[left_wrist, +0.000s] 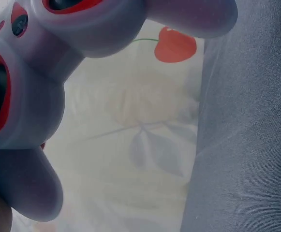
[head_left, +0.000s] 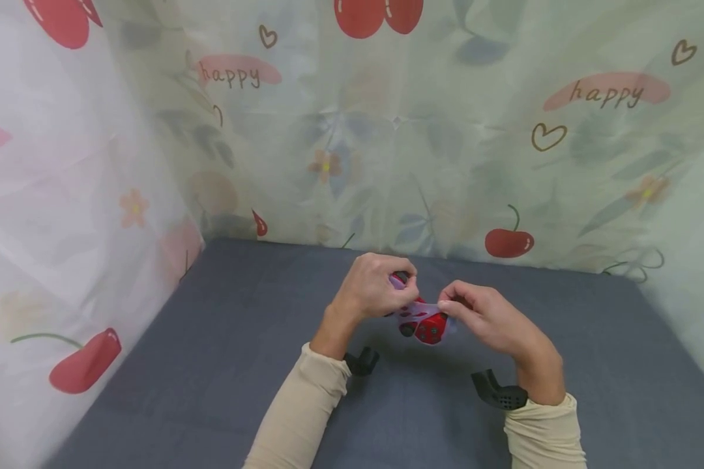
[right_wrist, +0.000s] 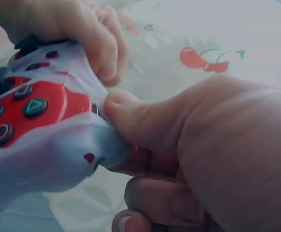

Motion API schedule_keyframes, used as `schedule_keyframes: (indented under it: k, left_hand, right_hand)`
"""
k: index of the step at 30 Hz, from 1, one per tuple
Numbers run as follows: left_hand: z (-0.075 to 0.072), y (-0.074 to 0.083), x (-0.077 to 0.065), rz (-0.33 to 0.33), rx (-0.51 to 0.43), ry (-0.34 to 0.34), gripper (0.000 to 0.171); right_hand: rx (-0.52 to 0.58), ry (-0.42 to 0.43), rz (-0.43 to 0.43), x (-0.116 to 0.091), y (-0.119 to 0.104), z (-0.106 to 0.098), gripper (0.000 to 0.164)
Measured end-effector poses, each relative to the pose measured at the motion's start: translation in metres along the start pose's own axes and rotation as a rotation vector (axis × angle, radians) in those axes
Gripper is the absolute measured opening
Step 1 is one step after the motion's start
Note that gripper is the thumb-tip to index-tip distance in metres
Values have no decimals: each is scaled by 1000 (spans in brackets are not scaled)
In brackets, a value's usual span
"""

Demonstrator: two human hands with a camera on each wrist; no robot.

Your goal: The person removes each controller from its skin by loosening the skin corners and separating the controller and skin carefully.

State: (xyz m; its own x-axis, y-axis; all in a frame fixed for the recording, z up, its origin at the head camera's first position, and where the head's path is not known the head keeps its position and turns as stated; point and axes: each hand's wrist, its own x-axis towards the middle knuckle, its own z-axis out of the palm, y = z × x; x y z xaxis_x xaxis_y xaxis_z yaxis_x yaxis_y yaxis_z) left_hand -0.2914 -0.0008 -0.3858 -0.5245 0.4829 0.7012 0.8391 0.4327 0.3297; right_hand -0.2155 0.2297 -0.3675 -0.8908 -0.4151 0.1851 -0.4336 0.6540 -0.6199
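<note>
A red game controller with black sticks and buttons hangs above the table, partly covered by a translucent pale-purple silicone cover. My left hand grips the controller's left end, cover included. On the other side my right hand pinches the cover's edge between thumb and index finger, pulling it taut. Seen from the right wrist, the cover wraps one handle, while the red face with its buttons shows through the opening. The left wrist view shows both covered handles, with the cover ringing a black stick.
A dark grey cloth covers the table. Behind and to the left hangs a curtain printed with cherries, flowers and the word happy. Black wrist mounts sit on both forearms beside beige sleeves.
</note>
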Motion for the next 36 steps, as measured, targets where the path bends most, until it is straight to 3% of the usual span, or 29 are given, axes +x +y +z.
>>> schedule_keyframes:
  k: [3, 6, 10, 16, 20, 30, 34, 36]
  left_hand:
    - [-1, -3, 1, 38, -34, 34, 7]
    - [-5, -3, 3, 84, -58, 113, 7]
    - [-7, -1, 7, 128, -44, 214, 6]
    - [-6, 4, 12, 171, -5, 308, 7]
    - [-7, 5, 11, 132, 12, 360, 7]
    - [-12, 9, 7, -6, 56, 377, 13]
    - [-11, 8, 7, -77, 16, 367, 14]
    - [-11, 7, 8, -152, -54, 380, 16]
  right_hand:
    - [-8, 5, -13, 0, -1, -2, 4]
    - [-9, 27, -48, -2, -5, -7, 2]
    - [4, 54, -93, -4, -9, -13, 2]
    - [-4, 87, -127, -11, -13, -19, 3]
    - [0, 89, -132, -12, -15, -19, 4]
    - [35, 126, -182, -11, -21, -14, 7]
    - [35, 133, -182, -12, -21, -14, 5]
    - [38, 135, -177, -13, -20, -15, 5]
